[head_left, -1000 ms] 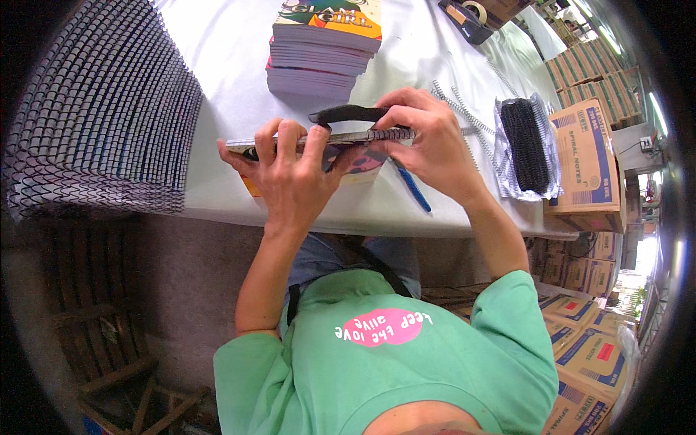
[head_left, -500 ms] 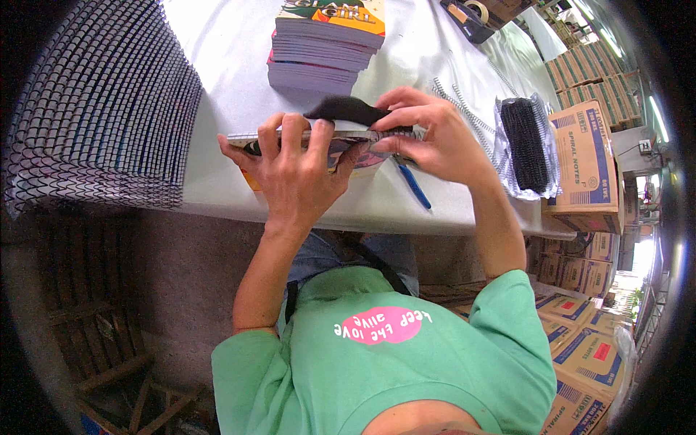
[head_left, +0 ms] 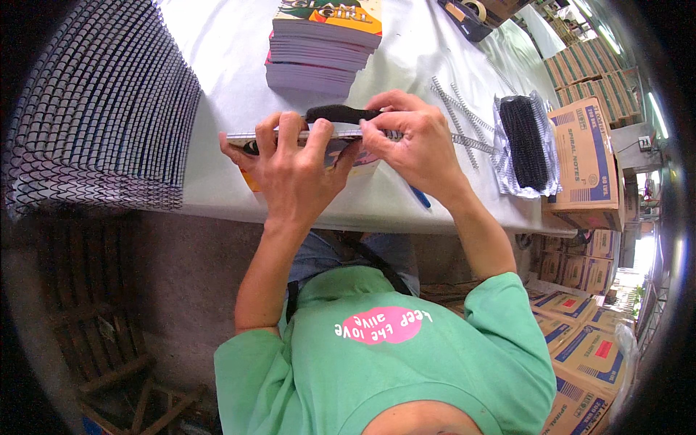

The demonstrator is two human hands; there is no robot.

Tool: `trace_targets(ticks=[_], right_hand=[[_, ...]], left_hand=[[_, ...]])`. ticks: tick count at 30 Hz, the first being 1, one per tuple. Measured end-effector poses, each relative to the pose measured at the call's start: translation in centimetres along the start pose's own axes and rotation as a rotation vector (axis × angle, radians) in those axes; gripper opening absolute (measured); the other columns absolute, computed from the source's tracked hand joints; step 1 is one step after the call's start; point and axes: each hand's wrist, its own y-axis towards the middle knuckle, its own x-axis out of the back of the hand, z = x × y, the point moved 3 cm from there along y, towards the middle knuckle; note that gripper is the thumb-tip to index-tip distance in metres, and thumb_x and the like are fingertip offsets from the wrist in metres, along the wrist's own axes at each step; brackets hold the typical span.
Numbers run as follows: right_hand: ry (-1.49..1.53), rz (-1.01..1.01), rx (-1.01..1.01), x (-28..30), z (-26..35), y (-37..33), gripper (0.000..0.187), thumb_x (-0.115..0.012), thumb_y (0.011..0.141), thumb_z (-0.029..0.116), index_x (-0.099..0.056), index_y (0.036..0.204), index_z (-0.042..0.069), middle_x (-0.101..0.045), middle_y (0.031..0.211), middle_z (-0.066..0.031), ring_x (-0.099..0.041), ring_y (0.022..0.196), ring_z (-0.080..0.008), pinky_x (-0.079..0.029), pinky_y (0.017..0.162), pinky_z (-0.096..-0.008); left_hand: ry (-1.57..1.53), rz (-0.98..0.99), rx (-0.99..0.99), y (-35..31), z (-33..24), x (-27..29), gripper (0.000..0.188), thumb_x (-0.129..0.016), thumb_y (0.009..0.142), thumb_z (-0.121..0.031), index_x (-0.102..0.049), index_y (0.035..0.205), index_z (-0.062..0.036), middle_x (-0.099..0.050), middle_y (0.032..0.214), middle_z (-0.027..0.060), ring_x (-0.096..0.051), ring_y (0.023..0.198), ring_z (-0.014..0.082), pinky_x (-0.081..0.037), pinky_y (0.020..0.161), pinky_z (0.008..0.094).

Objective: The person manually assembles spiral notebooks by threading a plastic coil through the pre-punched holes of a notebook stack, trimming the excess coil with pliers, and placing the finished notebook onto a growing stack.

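Note:
My left hand (head_left: 293, 163) grips a notebook (head_left: 250, 139) with a colourful cover, its edge facing up on the white-covered table. At the notebook's right end, the fingers of my right hand (head_left: 412, 138) pinch a spiral wire coil (head_left: 395, 135) along that edge. The coil stretches out to the right past my hand. A black, soft-looking long piece (head_left: 339, 114) lies just behind the notebook's edge, next to my right fingertips; what it is I cannot make out. Under my right hand, a blue-handled tool (head_left: 420, 197) is mostly hidden.
Many bound notebooks (head_left: 109, 109) are piled high at the left. Behind my hands stands a stack of unbound notebooks (head_left: 319, 58). Loose wire coils (head_left: 464, 109) and a plastic-wrapped bundle of black coils (head_left: 525, 145) lie at the right, beside a cardboard box (head_left: 583, 156).
My right hand has shifted slightly left and its fingers have drawn closer together on the coil. It now covers more of the blue-handled tool. My left hand keeps its hold.

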Motion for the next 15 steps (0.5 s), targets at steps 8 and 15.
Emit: trace_targets(ticks=[8,15], right_hand=[[0.835,0.197,-0.108,2.8,-3.8,0.8,0.024,-0.068,0.077,0.006,-0.063,0.1,0.006,-0.063,0.096,-0.008,-0.062,0.089,-0.0153,-0.051,0.077,-0.0293],[1.282,0.236,0.285,1.5,-4.6,0.5,0.052,-0.067,0.073,-0.003,-0.049,0.122,0.005,-0.062,0.101,-0.0144,-0.061,0.098,-0.0276,-0.049,0.087,-0.0381]], left_hand=[[-0.194,0.075,-0.054,0.2,2.0,0.4,0.041,-0.077,0.056,-0.052,-0.061,0.071,-0.0164,-0.047,0.095,0.0034,-0.045,0.105,0.0227,-0.01,0.101,0.0596],[-0.292,-0.02,-0.035,0.0,1.8,0.5,0.049,-0.082,0.048,-0.052,-0.058,0.064,-0.0118,-0.041,0.119,0.0104,-0.021,0.126,0.0365,-0.015,0.1,0.0564]])
